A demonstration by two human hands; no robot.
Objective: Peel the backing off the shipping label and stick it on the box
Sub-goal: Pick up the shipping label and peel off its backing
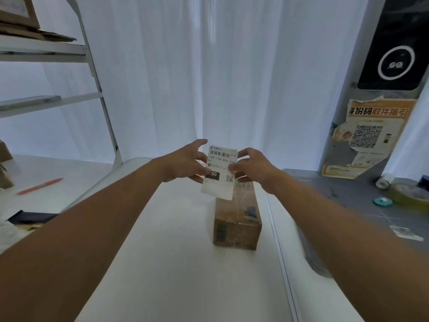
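A white shipping label (220,168) with a barcode, printed numbers and a small QR code hangs upright in the air, printed side toward me. My left hand (185,162) pinches its left edge and my right hand (251,167) pinches its right edge. Whether the backing is on the label cannot be told from here. Just below and behind the label, a small brown cardboard box (236,219), taped over with clear tape, lies on the white table (176,263). The label's lower edge overlaps the far end of the box in view, held above it.
A red pen (40,186) lies on the surface at left, below a metal shelf rack (97,89). On the grey counter (348,205) at right stand tape rolls (408,192) and a small teal item (382,201). A poster with a QR code (366,135) hangs behind it.
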